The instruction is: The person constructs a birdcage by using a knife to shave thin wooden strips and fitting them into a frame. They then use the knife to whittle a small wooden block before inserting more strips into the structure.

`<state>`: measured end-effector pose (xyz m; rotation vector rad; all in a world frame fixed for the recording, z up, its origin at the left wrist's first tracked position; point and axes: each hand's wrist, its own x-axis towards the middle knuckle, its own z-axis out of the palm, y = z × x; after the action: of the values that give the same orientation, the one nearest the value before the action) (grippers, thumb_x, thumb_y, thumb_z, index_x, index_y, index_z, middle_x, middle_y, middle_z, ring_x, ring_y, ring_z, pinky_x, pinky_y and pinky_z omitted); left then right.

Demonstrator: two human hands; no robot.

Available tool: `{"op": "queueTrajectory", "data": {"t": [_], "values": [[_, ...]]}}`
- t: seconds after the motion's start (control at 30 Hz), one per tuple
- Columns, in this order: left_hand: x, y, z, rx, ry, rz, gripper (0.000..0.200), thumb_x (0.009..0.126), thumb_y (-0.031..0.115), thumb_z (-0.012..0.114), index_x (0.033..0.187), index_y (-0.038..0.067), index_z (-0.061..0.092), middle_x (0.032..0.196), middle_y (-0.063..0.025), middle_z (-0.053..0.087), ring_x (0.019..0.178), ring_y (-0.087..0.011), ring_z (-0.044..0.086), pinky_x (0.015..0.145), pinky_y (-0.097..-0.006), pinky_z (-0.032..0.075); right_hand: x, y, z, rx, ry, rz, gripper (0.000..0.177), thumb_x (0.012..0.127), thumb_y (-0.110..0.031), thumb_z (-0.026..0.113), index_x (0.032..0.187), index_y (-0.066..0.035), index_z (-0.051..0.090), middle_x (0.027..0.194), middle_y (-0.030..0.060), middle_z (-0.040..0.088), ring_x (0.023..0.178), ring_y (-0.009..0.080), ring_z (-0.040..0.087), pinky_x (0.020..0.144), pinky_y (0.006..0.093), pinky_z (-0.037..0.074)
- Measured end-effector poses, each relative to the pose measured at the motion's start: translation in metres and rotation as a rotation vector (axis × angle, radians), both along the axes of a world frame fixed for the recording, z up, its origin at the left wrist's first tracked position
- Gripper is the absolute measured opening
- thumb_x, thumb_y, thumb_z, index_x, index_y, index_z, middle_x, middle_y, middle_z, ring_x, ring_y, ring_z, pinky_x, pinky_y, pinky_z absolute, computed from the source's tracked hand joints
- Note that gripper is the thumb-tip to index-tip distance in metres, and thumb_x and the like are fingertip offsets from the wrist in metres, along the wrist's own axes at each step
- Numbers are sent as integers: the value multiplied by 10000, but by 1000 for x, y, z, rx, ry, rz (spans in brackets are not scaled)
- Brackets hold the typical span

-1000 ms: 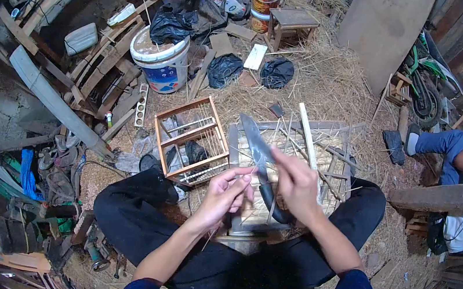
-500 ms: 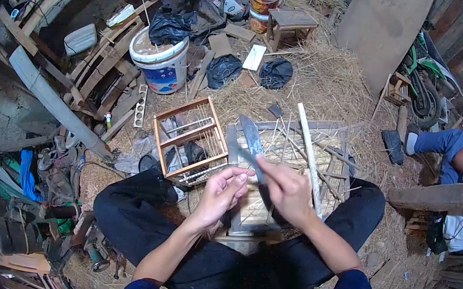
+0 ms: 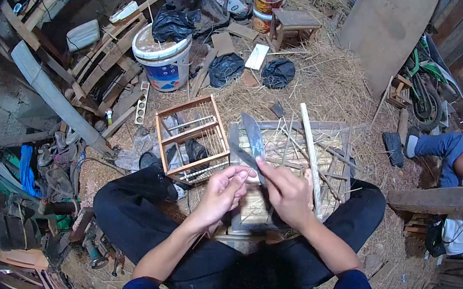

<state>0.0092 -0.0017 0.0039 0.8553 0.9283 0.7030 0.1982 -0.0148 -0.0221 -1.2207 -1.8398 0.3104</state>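
My left hand (image 3: 225,193) is closed, thumb and fingertips pinching a thin, pale sliver that looks like a fine stick and mostly hides behind the fingers. Just to its right, my right hand (image 3: 289,196) is wrapped around a knife, its forefinger stretched along it. The knife's dark blade (image 3: 244,156) points left, above my left fingertips. A broader metal blade (image 3: 253,134) shows beyond it, overlapping the slatted wooden board (image 3: 316,123) between my legs. On the board lie a long pale stick (image 3: 309,140) and several thin sticks. Left of my hands stands a small wooden cage (image 3: 191,136) with thin bars.
A white bucket (image 3: 163,65) with a black bag on top stands at the back left. Farther back are stacked paint cans (image 3: 269,6) and a small wooden stool (image 3: 294,21). At right, another person's leg (image 3: 439,145) shows near a wooden beam (image 3: 441,198) and a motorbike (image 3: 426,106).
The dark knife blade has tilted a little and shifted slightly down-left over the left fingertips. Both hands keep their grips, and the camera view has shifted slightly.
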Motion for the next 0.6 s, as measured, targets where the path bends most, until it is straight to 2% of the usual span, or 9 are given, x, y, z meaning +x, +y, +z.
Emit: {"op": "queueTrajectory", "data": {"t": [0.07,0.1,0.13,0.23,0.27,0.37,0.47,0.53,0.6], "values": [[2,-1,3,35,74,5,300,1062,268,489,1175,16,607,684,72,461,519,9,330,444,-177,239,5,3,7,-29,-28,-54,478,823,35,647,1271,-132,669,724,100,622,568,233,605,509,366,484],[1,0,3,46,95,-1,280,1056,251,505,1155,14,616,755,46,553,579,0,393,495,-173,310,10,8,7,-28,-7,-94,475,823,30,651,1270,-131,669,730,101,626,570,235,606,512,366,486],[3,-2,1,91,113,14,276,1053,244,512,1154,10,617,792,39,576,605,-4,408,524,-175,331,14,11,6,-26,11,-132,473,823,25,655,1270,-129,668,736,101,630,572,237,607,515,365,489],[6,-1,-8,166,148,72,261,1042,219,538,1145,-6,620,955,20,653,716,-26,462,651,-194,407,4,0,0,-20,-34,-22,480,815,14,663,1272,-133,668,739,108,631,572,243,605,522,365,498],[5,0,-9,169,163,70,262,1042,219,537,1143,-9,620,947,18,653,712,-26,461,645,-194,405,0,-3,-2,-34,-43,19,482,814,23,653,1272,-128,667,738,109,630,574,243,606,522,364,499],[4,1,-5,178,200,58,259,1042,217,538,1122,-12,628,919,14,654,700,-25,461,623,-195,398,13,10,5,-48,21,-123,496,811,23,650,1281,-137,666,737,96,630,567,238,600,524,359,501],[7,-1,-15,277,200,91,216,1043,211,524,1084,33,640,712,64,490,612,-11,389,531,-187,294,9,6,3,-18,-47,-88,508,811,25,652,1287,-151,664,737,92,631,563,235,602,524,362,500],[8,0,-17,301,220,128,200,1037,185,537,1072,17,642,747,57,524,686,-20,427,607,-194,346,-1,-2,-4,-46,-78,29,513,811,22,660,1298,-142,658,721,94,627,554,215,598,501,364,482],[7,-1,-16,347,272,130,195,1037,174,537,1071,12,641,768,53,540,698,-23,436,626,-198,360,5,7,-4,5,-24,-25,517,813,16,664,1306,-140,651,709,95,615,541,218,587,494,362,472]]}}
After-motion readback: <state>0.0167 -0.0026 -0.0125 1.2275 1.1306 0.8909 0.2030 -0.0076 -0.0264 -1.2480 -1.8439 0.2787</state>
